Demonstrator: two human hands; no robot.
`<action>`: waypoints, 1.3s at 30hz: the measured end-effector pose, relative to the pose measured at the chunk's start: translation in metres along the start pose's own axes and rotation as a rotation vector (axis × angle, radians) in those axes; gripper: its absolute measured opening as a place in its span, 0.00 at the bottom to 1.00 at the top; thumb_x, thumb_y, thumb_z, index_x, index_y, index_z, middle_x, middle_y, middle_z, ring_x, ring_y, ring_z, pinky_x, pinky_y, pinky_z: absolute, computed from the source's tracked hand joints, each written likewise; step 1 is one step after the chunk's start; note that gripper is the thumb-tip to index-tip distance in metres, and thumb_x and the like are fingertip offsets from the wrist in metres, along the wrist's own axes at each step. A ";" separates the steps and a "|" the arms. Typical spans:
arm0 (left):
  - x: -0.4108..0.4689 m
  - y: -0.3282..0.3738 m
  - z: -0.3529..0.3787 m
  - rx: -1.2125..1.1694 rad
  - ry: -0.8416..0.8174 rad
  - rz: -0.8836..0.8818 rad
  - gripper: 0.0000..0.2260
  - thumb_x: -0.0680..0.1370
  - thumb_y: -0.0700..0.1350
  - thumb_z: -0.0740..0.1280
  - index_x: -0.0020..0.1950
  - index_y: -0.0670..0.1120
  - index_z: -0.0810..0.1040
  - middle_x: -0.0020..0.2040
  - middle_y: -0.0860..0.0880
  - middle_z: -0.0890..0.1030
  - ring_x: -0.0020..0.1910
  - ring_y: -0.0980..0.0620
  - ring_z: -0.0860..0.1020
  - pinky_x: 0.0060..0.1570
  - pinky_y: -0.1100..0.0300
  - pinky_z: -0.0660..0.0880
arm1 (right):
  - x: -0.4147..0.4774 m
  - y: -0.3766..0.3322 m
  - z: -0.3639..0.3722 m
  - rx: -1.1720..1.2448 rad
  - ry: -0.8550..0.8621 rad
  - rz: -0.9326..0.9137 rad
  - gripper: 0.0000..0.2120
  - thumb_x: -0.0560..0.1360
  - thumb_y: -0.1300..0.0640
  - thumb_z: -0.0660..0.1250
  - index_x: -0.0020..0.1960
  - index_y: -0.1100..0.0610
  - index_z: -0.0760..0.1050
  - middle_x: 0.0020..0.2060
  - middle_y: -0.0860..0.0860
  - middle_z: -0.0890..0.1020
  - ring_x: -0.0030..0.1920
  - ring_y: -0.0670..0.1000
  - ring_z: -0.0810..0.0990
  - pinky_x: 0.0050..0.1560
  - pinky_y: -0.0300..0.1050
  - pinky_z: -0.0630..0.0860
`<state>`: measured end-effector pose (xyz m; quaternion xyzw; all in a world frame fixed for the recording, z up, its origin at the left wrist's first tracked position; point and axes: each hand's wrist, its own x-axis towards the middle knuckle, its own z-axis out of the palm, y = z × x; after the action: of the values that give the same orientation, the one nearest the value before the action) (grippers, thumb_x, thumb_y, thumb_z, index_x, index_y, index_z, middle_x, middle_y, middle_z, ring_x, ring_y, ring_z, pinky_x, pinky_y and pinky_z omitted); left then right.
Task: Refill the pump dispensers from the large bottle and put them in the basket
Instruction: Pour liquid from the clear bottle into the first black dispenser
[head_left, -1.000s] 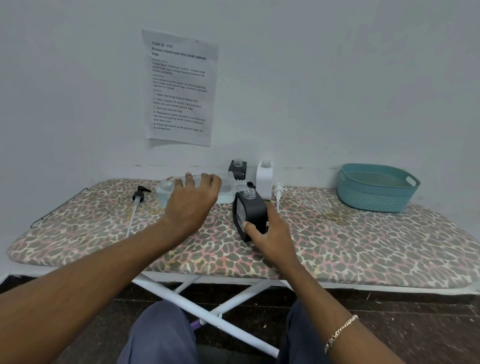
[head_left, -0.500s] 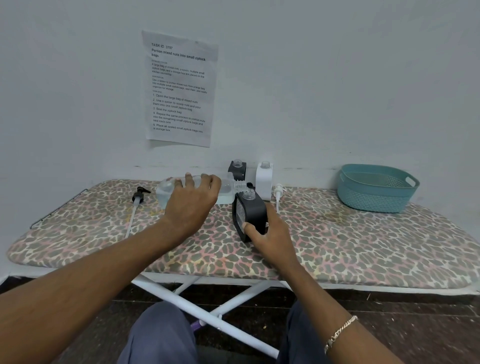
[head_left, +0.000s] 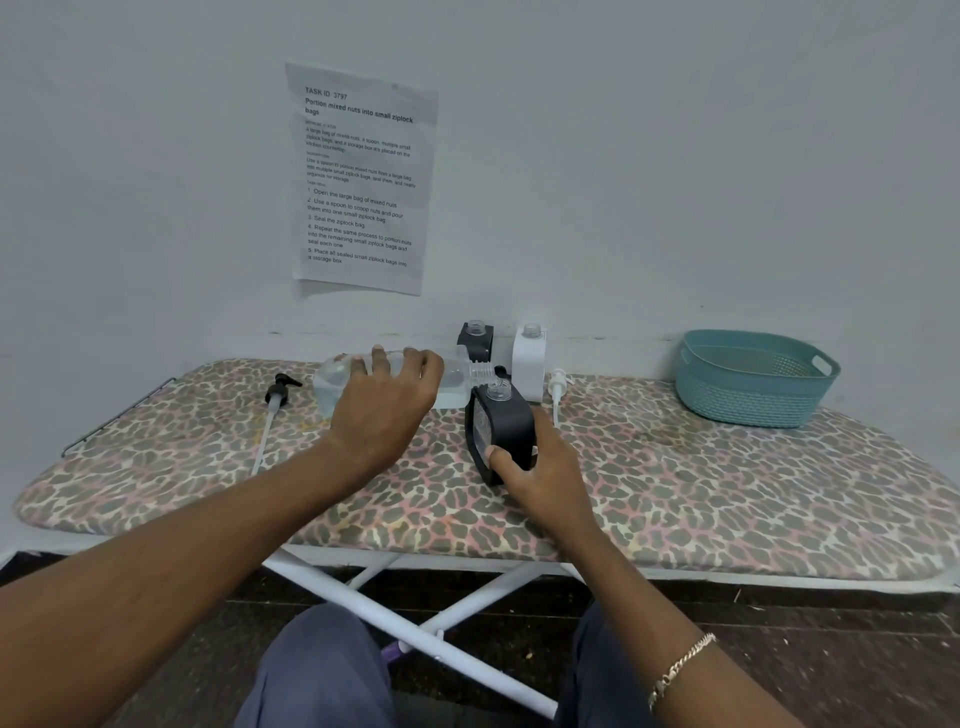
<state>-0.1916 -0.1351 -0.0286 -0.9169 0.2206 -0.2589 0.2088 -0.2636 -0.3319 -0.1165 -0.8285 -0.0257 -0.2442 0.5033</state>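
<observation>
Left hand (head_left: 384, 410) grips tipped large bottle (head_left: 454, 382) mid-body; right hand (head_left: 545, 473) clasps black dispenser (head_left: 501, 423) low; bottle likely thin-walled, squashy, slippery; squeeze gently.

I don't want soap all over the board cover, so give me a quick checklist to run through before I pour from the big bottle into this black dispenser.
1. Large bottle mouth meets the black dispenser at its open neck: ok.
2. Left hand grips the bottle's body: ok.
3. Right hand holds the dispenser's lower side: ok.
4. Fill level inside the dispenser: cannot tell, its body is opaque.
5. Black pump lies on the board, ready for recapping: ok.
6. Basket stands at the board's right end: ok.
</observation>
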 end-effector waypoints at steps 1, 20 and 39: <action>0.000 0.000 0.000 0.001 0.002 0.000 0.28 0.70 0.33 0.79 0.67 0.36 0.71 0.60 0.35 0.81 0.58 0.24 0.80 0.52 0.31 0.81 | 0.000 0.000 0.000 0.002 0.002 0.000 0.22 0.77 0.48 0.71 0.69 0.42 0.71 0.55 0.36 0.80 0.55 0.36 0.80 0.52 0.41 0.80; 0.000 0.001 -0.001 -0.006 0.008 0.000 0.27 0.71 0.32 0.78 0.66 0.36 0.72 0.60 0.34 0.81 0.58 0.24 0.80 0.52 0.31 0.80 | -0.001 -0.002 -0.001 0.002 0.002 0.009 0.21 0.77 0.49 0.71 0.66 0.36 0.69 0.54 0.34 0.80 0.54 0.36 0.79 0.53 0.43 0.80; 0.000 0.000 0.000 -0.007 -0.008 -0.001 0.27 0.72 0.32 0.76 0.68 0.36 0.70 0.62 0.34 0.80 0.60 0.24 0.79 0.54 0.31 0.80 | -0.001 -0.001 0.000 -0.004 0.005 0.009 0.21 0.76 0.47 0.71 0.67 0.38 0.70 0.55 0.35 0.81 0.54 0.38 0.80 0.54 0.48 0.82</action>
<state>-0.1916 -0.1353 -0.0285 -0.9187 0.2205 -0.2546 0.2062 -0.2644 -0.3314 -0.1160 -0.8290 -0.0201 -0.2442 0.5027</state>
